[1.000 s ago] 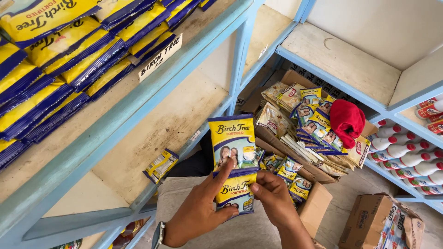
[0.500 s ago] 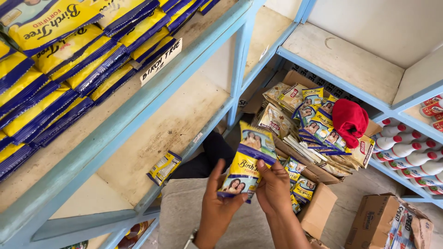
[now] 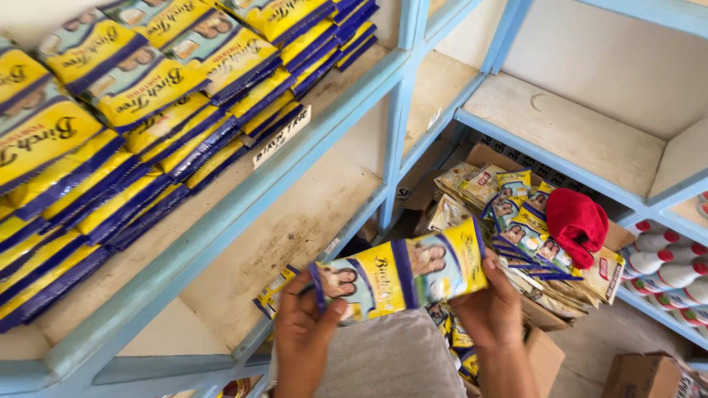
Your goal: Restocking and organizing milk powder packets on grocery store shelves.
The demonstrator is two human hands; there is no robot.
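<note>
Between the hands: a small stack of flat yellow-and-blue plastic sachets (image 3: 402, 274), held level and turned sideways, above the grey cloth on the lap (image 3: 391, 361).
Left hand (image 3: 301, 335): closed on the left end of the sachet stack, thumb on the front face, fingers behind.
Right hand (image 3: 493, 309): closed on the right end of the same stack, fingers wrapped around its edge from behind.
Just left of the stack: one loose yellow sachet (image 3: 274, 291) lying flat at the front edge of the bare middle shelf board (image 3: 295, 228).
Behind the right hand: an open brown cardboard box (image 3: 546, 346) heaped with more sachets of the same kind (image 3: 516, 221), fanned and overlapping.
On that heap: a crumpled red cloth (image 3: 577, 221), resting on the right side of the pile.
Upper left: long rows of the same yellow-and-blue sachets (image 3: 125, 125) stacked flat on the light-blue painted upper shelf (image 3: 221, 221); a white label strip (image 3: 281, 137) is fixed to the shelf's front rail.
Far right: white plastic bottles with red caps (image 3: 667, 273) lying on a lower shelf, well apart from both hands.
Lower right corner: another brown cardboard carton (image 3: 641, 374) on the floor.
</note>
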